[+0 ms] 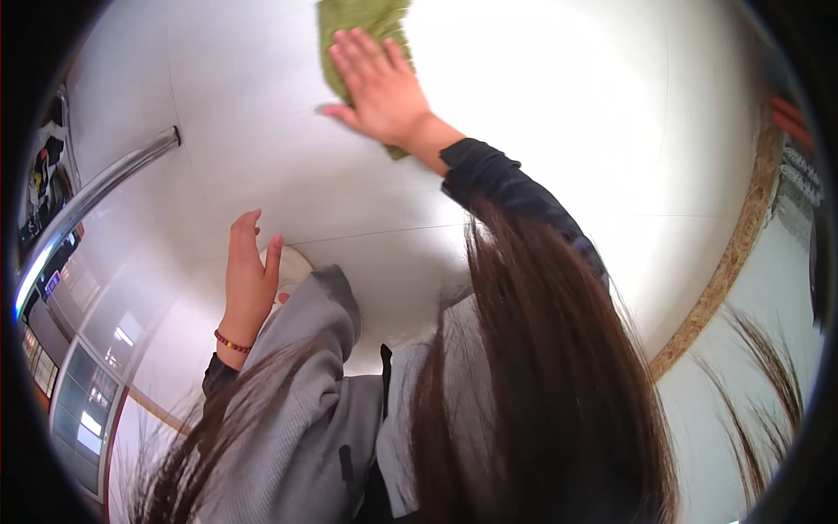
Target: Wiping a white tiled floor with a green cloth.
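Note:
My right hand (380, 92) lies flat with fingers stretched out on a green cloth (362, 15), pressing it against the white tiled floor (297, 188). Part of the cloth is under the palm, and its far end runs out of view at the top. Beside my bent, grey-clothed knee, my left hand (250, 275) is raised with thumb and fingers apart and nothing visible in it. A beaded bracelet (232, 341) circles its wrist. Right by that hand, partly hidden by the knee, is a pale rounded thing (299, 264) whose kind I cannot make out.
A shiny metal tube (109, 179) curves in at the left. Behind it are a dark-paned door or cabinet (85, 410) and mixed dark items (44, 175). A brown speckled border strip (733, 262) edges the white tiles on the right. Long hair (559, 375) hangs across the lower view.

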